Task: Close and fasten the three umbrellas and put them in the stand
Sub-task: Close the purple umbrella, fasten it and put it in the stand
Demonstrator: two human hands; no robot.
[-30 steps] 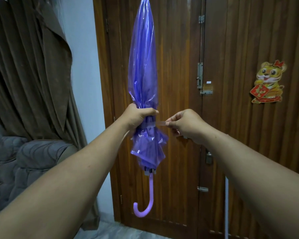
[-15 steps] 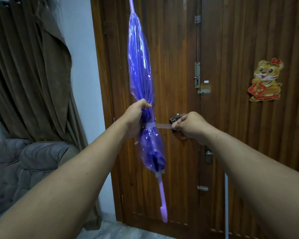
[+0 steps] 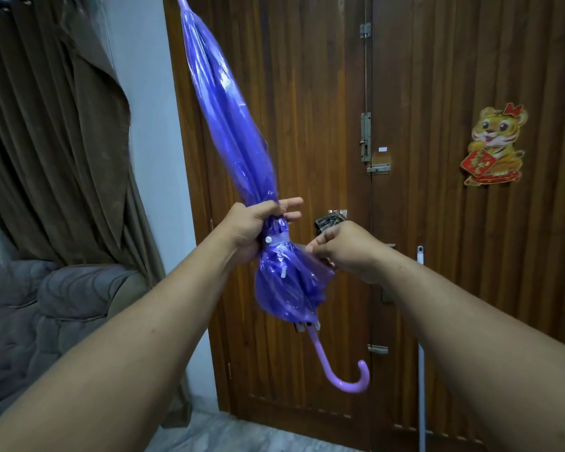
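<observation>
A folded purple see-through umbrella [image 3: 232, 125] is held up in front of the door, tip at the upper left, pale purple hooked handle [image 3: 346, 376] at the lower right. My left hand [image 3: 255, 230] grips the bunched canopy near its lower part, with the fingertips sticking out to the right. A clear strap with a white snap button [image 3: 268, 239] lies around the canopy just under that hand. My right hand [image 3: 343, 249] pinches the strap's free end at the canopy's right side. No stand and no other umbrella is in sight.
A dark wooden double door [image 3: 437, 223] with bolts and a lever handle [image 3: 330, 220] stands right behind the umbrella. A tiger sticker [image 3: 493, 145] is on the right leaf. Brown curtains [image 3: 56, 158] and a grey sofa [image 3: 46, 314] are on the left. A white pole [image 3: 422, 353] leans against the door.
The umbrella has tilted, its tip going left and its handle swinging right and turning. My right hand has come in closer, and the strap now lies wrapped around the canopy with its snap showing.
</observation>
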